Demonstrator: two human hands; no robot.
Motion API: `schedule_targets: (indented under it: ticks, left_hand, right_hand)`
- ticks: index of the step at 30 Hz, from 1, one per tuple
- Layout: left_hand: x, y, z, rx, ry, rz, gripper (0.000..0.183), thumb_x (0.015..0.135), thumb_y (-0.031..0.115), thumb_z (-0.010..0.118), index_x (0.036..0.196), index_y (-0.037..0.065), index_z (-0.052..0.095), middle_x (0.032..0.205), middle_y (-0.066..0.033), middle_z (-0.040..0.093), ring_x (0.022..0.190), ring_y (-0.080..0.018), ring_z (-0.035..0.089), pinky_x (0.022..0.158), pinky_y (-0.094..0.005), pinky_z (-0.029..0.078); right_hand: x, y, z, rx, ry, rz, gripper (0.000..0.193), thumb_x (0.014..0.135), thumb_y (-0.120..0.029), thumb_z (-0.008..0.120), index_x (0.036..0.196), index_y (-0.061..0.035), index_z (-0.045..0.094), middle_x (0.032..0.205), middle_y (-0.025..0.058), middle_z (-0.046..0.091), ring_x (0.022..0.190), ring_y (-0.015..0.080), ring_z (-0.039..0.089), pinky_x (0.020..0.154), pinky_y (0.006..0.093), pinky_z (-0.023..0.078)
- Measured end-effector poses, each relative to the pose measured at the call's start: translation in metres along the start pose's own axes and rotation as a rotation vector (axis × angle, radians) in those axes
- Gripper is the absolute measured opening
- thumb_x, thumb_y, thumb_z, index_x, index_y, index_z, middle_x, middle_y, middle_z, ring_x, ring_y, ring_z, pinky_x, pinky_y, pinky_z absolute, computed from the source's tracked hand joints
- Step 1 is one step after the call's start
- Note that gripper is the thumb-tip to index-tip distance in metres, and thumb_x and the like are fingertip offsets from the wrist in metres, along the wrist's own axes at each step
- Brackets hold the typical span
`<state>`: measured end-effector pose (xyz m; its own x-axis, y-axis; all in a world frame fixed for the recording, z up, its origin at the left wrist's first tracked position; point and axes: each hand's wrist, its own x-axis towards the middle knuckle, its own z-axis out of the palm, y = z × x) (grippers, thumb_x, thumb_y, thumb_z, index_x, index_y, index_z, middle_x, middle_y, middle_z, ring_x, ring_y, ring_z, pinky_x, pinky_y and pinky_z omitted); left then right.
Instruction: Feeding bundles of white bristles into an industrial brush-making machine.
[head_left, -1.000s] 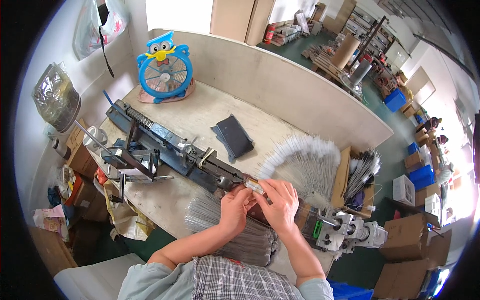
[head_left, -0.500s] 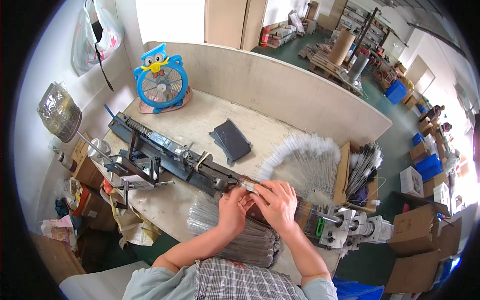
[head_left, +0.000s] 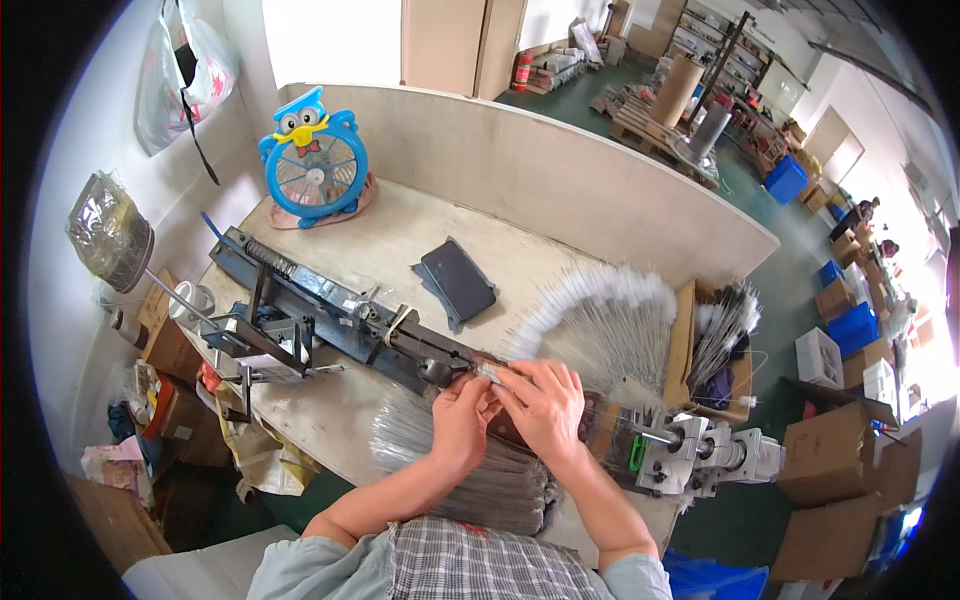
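My left hand (head_left: 461,418) and my right hand (head_left: 546,402) are close together over the long dark metal bench fixture (head_left: 365,318). Left thumb and fingers are pinched together at a black round knob (head_left: 436,372); what they hold, if anything, is too small to make out. The right fingers are curled closed by a small pale piece (head_left: 488,371) on the fixture, and what is in them is hidden. Under my forearms lies a thick bundle of thin metal wires (head_left: 500,490). Beyond my right hand fans a pile of thin wires with white bristly tips (head_left: 610,310).
A cardboard box (head_left: 682,345) of similar wires stands at the right, near a silvery clamp-like machine (head_left: 700,455). Two dark flat slabs (head_left: 455,282) lie mid-table. A blue toy-shaped fan (head_left: 316,170) stands at the back left, before a low partition (head_left: 560,160).
Both hands keep nearly the same closed grip at the fixture, with only slight finger movement. The whole view has shifted slightly.
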<state>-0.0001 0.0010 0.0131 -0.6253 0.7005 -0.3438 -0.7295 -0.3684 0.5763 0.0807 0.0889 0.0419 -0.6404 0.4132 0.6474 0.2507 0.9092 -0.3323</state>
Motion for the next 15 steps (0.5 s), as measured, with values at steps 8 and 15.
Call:
schedule_targets:
  ticks: [8, 15]
  left_hand:
    - [0.0, 0.001, -0.003, -0.041, -0.023, -0.022, 0.003, 0.087, 0.007, 0.057, 0.09, 0.007, 0.058, 0.09, -0.0031, 0.063, 0.083, -0.013, 0.062, 0.075, -0.0288, 0.049]
    - [0.002, -0.001, -0.001, 0.027, -0.026, -0.003, 0.01, 0.086, 0.005, 0.057, 0.096, 0.004, 0.058, 0.093, -0.0048, 0.064, 0.084, -0.013, 0.061, 0.077, -0.0281, 0.048]
  right_hand:
    - [0.0, 0.0, -0.006, -0.011, -0.004, -0.004, 0.023, 0.067, -0.018, 0.074, 0.089, -0.0142, 0.07, 0.09, -0.003, 0.063, 0.087, 0.0177, 0.058, 0.073, 0.033, 0.042]
    - [-0.001, 0.004, -0.01, -0.017, -0.011, -0.01, 0.024, 0.067, -0.019, 0.075, 0.09, -0.0134, 0.069, 0.09, -0.0028, 0.063, 0.087, 0.0179, 0.059, 0.075, 0.033, 0.042]
